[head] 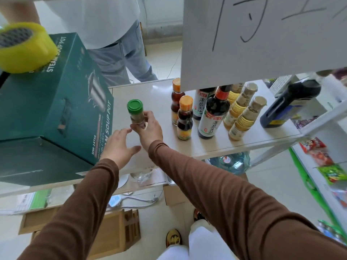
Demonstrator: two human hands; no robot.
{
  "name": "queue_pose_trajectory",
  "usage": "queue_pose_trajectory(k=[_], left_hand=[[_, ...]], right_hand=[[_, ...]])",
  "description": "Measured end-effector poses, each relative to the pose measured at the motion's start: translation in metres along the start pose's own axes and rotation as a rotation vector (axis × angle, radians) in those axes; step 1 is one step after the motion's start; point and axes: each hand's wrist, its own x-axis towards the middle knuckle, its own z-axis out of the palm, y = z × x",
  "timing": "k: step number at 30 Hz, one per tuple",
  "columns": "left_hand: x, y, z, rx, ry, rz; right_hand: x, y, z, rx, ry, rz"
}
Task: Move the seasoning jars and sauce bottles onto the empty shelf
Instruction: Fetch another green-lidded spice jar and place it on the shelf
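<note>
White shelving fills the view, with a floor of cartons and a cable below the person's brown sleeves. Nearest, the left hand (120,145) hovers open over the shelf (244,145), palm down, fingers spread, holding nothing. Just beyond and to its right, the right hand (149,126) is closed around a jar (136,113) with a green lid, gripping its lower body; the jar stands upright at or just above the board, and whether its base touches cannot be told. To the left of both hands sits a green box (62,102), with a yellow tape roll (24,47) on it. To the right of the right hand, further along the same board, bottles already stand in a group: two small orange-capped ones (185,119), two dark soy bottles (214,115), two yellow ribbed ones (242,115) and a big dark jug (287,104) at the far end. So most of the load looks placed, and this jar seems to be the item in hand; what remains to fetch is out of view. Farther off, another person stands beyond the shelf, and a hand-lettered sign (262,34) hangs above the bottles.
</note>
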Motion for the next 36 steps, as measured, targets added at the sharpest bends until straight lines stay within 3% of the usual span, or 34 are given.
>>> queue_pose_trajectory(k=[4,10,23,36], left_hand=[[-0.04,0.005,0.003,0.137,-0.014,0.06],[-0.085,0.068,0.018,0.19,-0.002,0.301],[-0.151,0.354,0.132,0.271,-0.151,0.839],[-0.212,0.647,0.284,0.304,-0.271,1.069]], right_hand=[[-0.066,-0.001,-0.029,0.021,-0.004,-0.09],[-0.123,0.004,-0.129,0.083,0.141,-0.085],[-0.215,0.063,-0.419,0.002,0.706,-0.006],[-0.276,0.132,-0.726,-0.002,1.027,0.07]])
